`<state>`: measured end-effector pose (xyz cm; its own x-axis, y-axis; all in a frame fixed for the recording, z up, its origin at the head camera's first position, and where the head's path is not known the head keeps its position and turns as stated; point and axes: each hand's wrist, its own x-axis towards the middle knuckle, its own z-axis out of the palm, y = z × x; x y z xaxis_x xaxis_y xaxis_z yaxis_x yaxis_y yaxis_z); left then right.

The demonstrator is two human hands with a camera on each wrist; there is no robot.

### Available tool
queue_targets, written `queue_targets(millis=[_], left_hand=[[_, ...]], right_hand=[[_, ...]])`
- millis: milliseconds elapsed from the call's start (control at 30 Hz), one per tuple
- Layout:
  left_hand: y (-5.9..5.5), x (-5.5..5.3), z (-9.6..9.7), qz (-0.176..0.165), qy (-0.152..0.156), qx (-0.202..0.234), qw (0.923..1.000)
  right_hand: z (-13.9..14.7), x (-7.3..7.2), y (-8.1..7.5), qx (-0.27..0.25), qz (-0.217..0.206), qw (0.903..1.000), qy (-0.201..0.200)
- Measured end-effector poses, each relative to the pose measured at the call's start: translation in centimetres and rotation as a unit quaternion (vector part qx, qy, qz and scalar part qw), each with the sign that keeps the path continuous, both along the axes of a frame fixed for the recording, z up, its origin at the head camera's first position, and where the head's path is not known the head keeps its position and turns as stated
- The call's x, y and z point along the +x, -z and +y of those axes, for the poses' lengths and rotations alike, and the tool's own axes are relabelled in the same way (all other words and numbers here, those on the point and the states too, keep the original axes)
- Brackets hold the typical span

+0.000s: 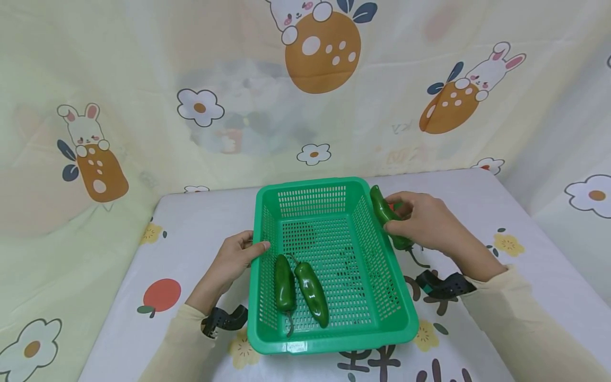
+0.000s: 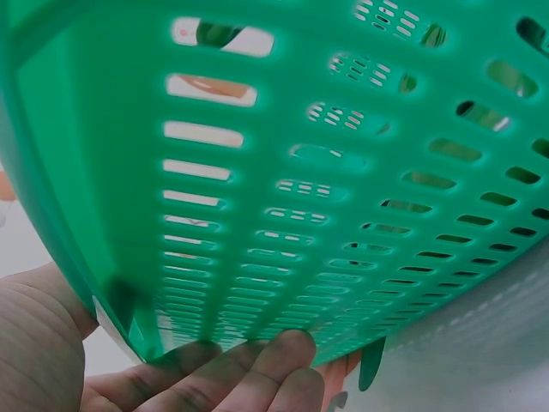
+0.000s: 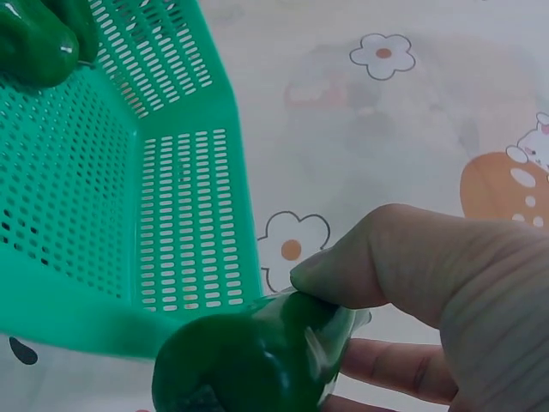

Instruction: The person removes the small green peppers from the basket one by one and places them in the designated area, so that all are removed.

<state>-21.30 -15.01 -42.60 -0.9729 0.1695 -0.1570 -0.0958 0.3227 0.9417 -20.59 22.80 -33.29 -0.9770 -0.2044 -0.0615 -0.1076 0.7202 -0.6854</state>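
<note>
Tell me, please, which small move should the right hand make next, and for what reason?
Probably the right hand should bring its green pepper inward and lower it into the green basket: the pepper is at the basket's right edge, two other peppers lie inside with bare floor beside them, and the left hand grips the opposite side.

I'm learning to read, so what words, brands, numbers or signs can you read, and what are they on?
Nothing reads clearly.
Back sheet: faint letters, maybe back to front, too blurred to read.
Tablecloth: big brown signs, partly covered or cut off, so I can't read them.
Basket and peppers: no writing I can see.
</note>
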Motion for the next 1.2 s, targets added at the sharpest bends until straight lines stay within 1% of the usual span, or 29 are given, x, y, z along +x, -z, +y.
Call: queue_targets(millis=[167, 467, 967, 1200], left_hand=[[0.0, 0.0, -0.1, -0.002, 0.001, 0.003, 1.0000], [0.1, 0.0, -0.1, 0.001, 0.006, 0.007, 1.0000], [0.1, 0.0, -0.1, 0.002, 0.005, 0.006, 1.0000], [0.2, -0.1, -0.1, 0.001, 0.007, 0.007, 0.9999]], right_hand=[[0.5, 0.1, 0.0, -0.003, -0.005, 0.9999, 0.009], [1.7, 0.1, 0.2, 0.011, -0.008, 0.9995, 0.028], [3.5, -0.5, 0.5, 0.036, -0.011, 0.9972, 0.065], [4.2, -0.8, 0.6, 0.035, -0.010, 0.9968, 0.071]])
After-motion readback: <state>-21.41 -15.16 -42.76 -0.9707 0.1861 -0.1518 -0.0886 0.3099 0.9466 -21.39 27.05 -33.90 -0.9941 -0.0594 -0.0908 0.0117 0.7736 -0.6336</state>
